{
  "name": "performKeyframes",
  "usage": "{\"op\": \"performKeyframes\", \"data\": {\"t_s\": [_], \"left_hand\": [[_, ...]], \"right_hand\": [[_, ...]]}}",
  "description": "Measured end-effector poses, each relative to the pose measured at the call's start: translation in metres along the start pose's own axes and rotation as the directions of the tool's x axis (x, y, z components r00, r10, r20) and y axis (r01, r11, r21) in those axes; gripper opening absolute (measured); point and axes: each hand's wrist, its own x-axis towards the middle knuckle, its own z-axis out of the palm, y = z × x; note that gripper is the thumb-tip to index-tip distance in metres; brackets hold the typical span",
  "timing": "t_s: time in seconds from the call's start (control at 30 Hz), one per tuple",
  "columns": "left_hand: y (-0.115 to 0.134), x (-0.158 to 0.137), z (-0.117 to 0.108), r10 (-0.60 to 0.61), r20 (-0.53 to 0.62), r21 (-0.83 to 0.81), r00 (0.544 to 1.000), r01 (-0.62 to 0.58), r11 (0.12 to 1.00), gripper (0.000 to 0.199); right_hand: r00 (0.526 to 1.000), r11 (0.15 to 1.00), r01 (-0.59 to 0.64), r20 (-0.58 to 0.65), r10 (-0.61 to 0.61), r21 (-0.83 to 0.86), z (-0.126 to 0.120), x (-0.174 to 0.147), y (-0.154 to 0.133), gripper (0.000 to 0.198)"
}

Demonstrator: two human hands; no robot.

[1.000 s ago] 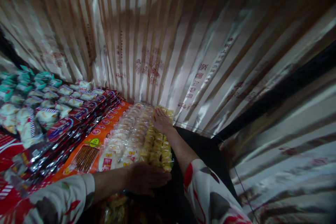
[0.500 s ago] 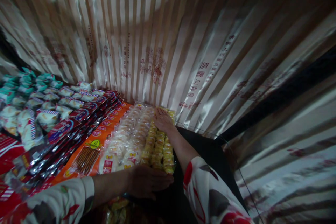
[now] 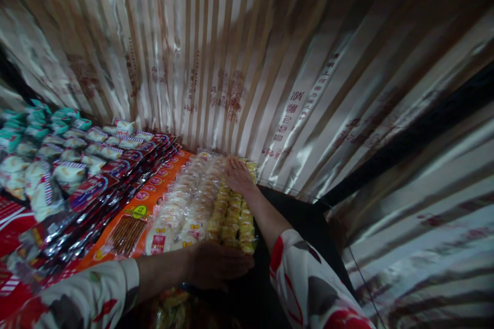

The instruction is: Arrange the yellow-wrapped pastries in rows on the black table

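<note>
Rows of yellow wrapped snacks (image 3: pixel 233 218) lie at the right end of a display of packaged food. My right hand (image 3: pixel 238 175) rests flat over their far end, fingers stretched out toward the curtain. Across the near end of the same rows lies my left hand (image 3: pixel 219 266), its fingers straight and pointing right, apparently against the packs' edge. Neither hand grips anything. Left of the yellow packs are rows of clear-wrapped white snacks (image 3: pixel 175 205), with red and yellow labels at the near end.
An orange snack bag (image 3: pixel 127 231) and stacked dark red packets (image 3: pixel 116 185) lie to the left. Beyond them are white wrapped packs (image 3: pixel 71 169) and green ones (image 3: pixel 38 118). A printed curtain (image 3: pixel 216 51) hangs behind; a dark pole (image 3: pixel 405 139) slants at right above black surface (image 3: pixel 285 205).
Both hands stay in nearly the same place. The right hand has shifted very slightly left, and the curtain's folds have moved a little.
</note>
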Motion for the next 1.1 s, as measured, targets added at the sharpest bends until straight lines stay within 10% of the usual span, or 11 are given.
{"op": "performKeyframes", "data": {"t_s": [0.47,1.1], "left_hand": [[-0.001,0.001,0.004,-0.046,0.084,-0.234,0.995,0.065,0.970,0.052],[0.000,0.000,-0.013,-0.073,0.191,-0.389,0.979,0.143,0.910,0.051]], "right_hand": [[0.995,0.995,-0.094,-0.018,0.095,0.037,-0.004,0.005,0.007,0.060],[0.984,0.983,0.180,-0.013,-0.180,0.021,-0.004,-0.040,-0.021,0.062]]}}
